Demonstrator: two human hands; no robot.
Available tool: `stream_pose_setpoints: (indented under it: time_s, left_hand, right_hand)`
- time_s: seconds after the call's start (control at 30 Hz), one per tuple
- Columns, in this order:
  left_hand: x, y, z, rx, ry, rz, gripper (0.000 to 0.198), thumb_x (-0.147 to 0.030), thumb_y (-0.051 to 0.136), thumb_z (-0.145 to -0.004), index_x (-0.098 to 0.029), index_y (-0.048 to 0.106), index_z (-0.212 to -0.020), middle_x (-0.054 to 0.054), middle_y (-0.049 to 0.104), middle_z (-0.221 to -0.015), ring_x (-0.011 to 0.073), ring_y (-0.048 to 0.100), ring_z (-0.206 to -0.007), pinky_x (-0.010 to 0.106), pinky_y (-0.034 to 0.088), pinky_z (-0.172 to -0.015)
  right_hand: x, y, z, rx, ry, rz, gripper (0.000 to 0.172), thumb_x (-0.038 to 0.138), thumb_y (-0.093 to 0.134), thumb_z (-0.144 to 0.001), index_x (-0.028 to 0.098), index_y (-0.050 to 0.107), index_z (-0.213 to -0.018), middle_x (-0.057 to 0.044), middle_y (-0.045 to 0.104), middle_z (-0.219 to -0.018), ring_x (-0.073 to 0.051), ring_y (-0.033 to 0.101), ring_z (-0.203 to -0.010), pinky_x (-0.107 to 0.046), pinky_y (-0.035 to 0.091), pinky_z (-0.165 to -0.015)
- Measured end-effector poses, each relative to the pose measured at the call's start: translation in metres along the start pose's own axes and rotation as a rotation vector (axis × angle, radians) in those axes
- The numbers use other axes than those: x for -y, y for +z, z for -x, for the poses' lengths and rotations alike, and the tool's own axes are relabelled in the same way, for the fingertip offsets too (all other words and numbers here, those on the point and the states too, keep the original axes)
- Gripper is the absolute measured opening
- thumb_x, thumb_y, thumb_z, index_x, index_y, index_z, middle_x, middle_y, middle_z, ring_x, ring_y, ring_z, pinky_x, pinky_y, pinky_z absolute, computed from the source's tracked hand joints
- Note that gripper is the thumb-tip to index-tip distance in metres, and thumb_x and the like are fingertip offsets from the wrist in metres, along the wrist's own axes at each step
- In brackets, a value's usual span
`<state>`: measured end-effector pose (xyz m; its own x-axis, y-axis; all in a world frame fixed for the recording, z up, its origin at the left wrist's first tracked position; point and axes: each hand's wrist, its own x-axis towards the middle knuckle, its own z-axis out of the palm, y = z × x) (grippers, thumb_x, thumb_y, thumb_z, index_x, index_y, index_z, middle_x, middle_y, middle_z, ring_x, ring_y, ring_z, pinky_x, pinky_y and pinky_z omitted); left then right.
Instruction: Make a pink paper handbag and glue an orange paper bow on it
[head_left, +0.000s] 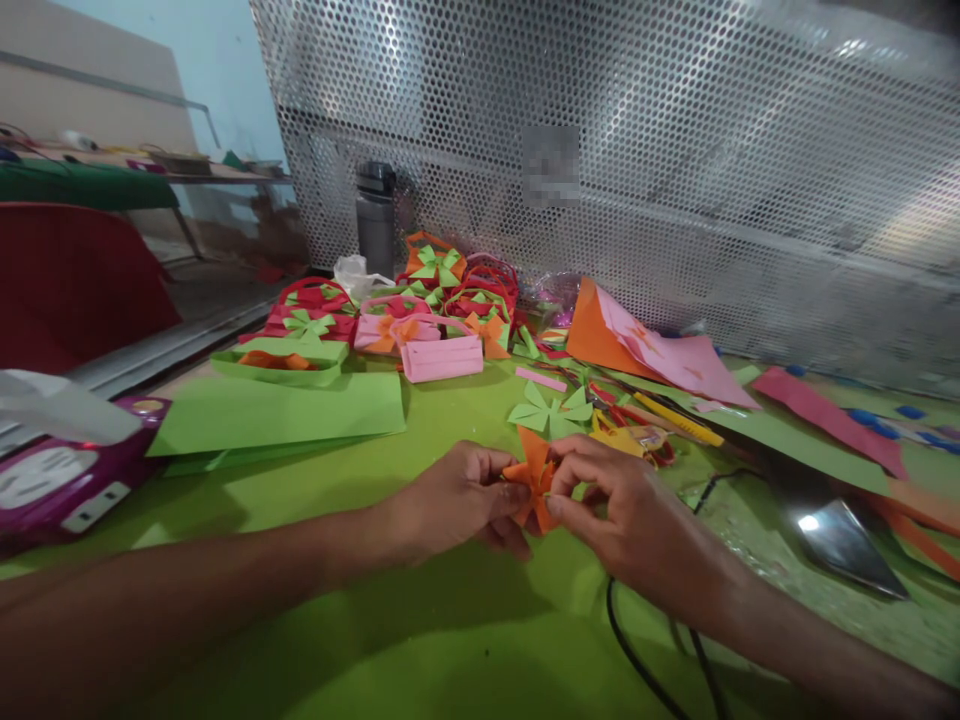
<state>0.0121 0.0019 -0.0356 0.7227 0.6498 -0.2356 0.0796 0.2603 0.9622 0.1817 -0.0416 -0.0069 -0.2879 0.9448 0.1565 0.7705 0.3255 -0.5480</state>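
Note:
Between my two hands is an orange paper flower (537,468) with pointed petals, raised a little above the green tabletop. My left hand (469,495) pinches its left side between thumb and fingers. On the other side, the thumb and fingertips of my right hand (611,500) close on a petal edge. Just beyond lies a light green paper flower (551,408), flat on the table. Farther back stand several small folded paper bags with handles, among them a plain pink bag (442,358) and a green bag (322,357).
Green paper sheets (300,412) lie at left beside a purple power strip (67,470). A yellow cutter (679,418) and scissors lie at right. A phone (855,550) and black cable (630,635) are nearer. A grey bottle (375,225) stands against the perforated metal panel (637,90).

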Motion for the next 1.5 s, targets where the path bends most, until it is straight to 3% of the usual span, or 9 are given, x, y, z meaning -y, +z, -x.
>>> stream_pose_setpoints:
  time_s: [0.47,1.27,1.5]
  left_hand:
    - [0.002,-0.0009,-0.0005,0.004,0.0,0.016,0.033,-0.046,0.065,-0.068,-0.014,0.058,-0.071,0.001,0.063,-0.064,0.0126,0.062,-0.058,0.022,0.044,-0.054]
    - [0.004,-0.0011,-0.0003,0.018,0.046,-0.05,0.027,-0.039,0.06,-0.074,-0.012,0.058,-0.074,0.003,0.062,-0.068,0.0126,0.061,-0.059,0.023,0.044,-0.056]
    - [0.0051,0.0036,-0.0007,-0.054,0.058,-0.136,0.021,-0.034,0.062,-0.073,-0.013,0.059,-0.077,0.0,0.06,-0.064,0.0098,0.057,-0.055,0.019,0.038,-0.049]
  right_hand:
    - [0.0015,0.0008,-0.0024,0.008,0.019,0.063,0.015,0.011,0.049,-0.075,0.019,0.05,-0.061,-0.002,0.057,-0.077,-0.016,0.055,-0.075,-0.03,0.04,-0.07]
    - [0.0012,0.0018,-0.0048,0.031,0.051,0.098,0.015,0.011,0.05,-0.073,0.019,0.046,-0.061,-0.001,0.056,-0.073,-0.016,0.051,-0.07,-0.03,0.038,-0.067]
    - [0.0008,0.0034,-0.0024,0.03,0.035,0.122,0.016,0.01,0.05,-0.073,0.02,0.044,-0.061,-0.001,0.055,-0.073,-0.016,0.05,-0.071,-0.029,0.036,-0.067]
